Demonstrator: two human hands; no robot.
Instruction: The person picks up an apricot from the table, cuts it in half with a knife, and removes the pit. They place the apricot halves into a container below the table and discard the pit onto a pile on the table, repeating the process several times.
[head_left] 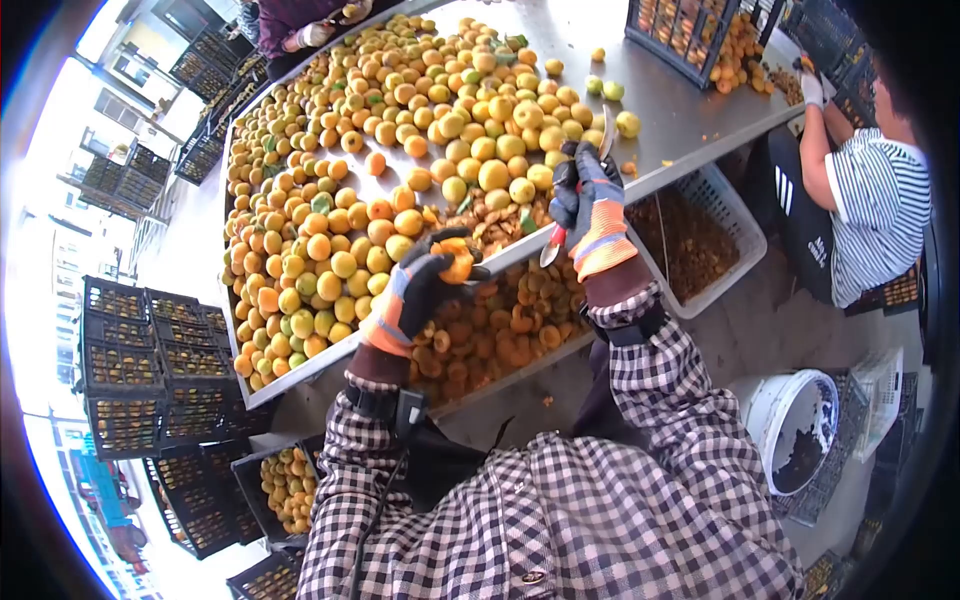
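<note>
My left hand (pixel 428 295), in a black and orange glove, is closed around an orange apricot (pixel 456 262) that looks cut open. Gloved alike, my right hand (pixel 590 200) grips a red-handled pitting knife (pixel 553 243). A spoon-like metal end points down from the fist, and a curved blade rises above it. Both hands are over the near edge of a metal table (pixel 700 110) heaped with whole yellow-orange apricots (pixel 345 265). Between them on the tabletop lie cut scraps and a few leaves. Below the edge, a tray holds many apricot halves (pixel 490 345).
A white basket (pixel 742 268) of brown pits stands under the table. Right of me are a seated person (pixel 880 200) and a white bucket (pixel 765 420). Stacked black crates (pixel 125 360) of fruit stand left. Another person's gloved hand (pixel 315 35) is across the table.
</note>
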